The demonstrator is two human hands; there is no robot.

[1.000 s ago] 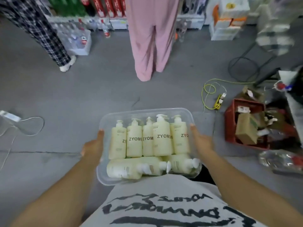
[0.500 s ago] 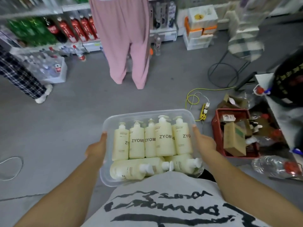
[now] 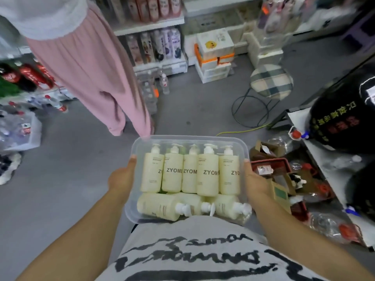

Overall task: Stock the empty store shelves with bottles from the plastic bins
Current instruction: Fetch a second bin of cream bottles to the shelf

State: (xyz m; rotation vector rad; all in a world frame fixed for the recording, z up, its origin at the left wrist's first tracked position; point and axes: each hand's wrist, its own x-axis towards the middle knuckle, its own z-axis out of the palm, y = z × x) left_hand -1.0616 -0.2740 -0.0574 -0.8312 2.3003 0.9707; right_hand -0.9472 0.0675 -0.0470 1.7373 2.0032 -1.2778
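Note:
I carry a clear plastic bin (image 3: 241,145) against my belly. It is packed with several cream pump bottles (image 3: 208,173) marked ZYOME, one row lying side by side and more laid crosswise at the near end. My left hand (image 3: 121,178) grips the bin's left side with the thumb over the rim. My right hand (image 3: 256,181) grips the right side the same way. Store shelves (image 3: 154,29) with bottles stand ahead.
A person in pink trousers (image 3: 91,78) stands close ahead on the left. A checked stool (image 3: 271,82) and stacked boxes (image 3: 215,55) stand ahead on the right. A red crate of clutter (image 3: 272,164) and a black bag (image 3: 343,110) on a counter lie at my right. Water bottles (image 3: 20,122) sit left.
The view has lifted and come nearer to the shelves and the person in pink. The bin stays held the same way in both hands.

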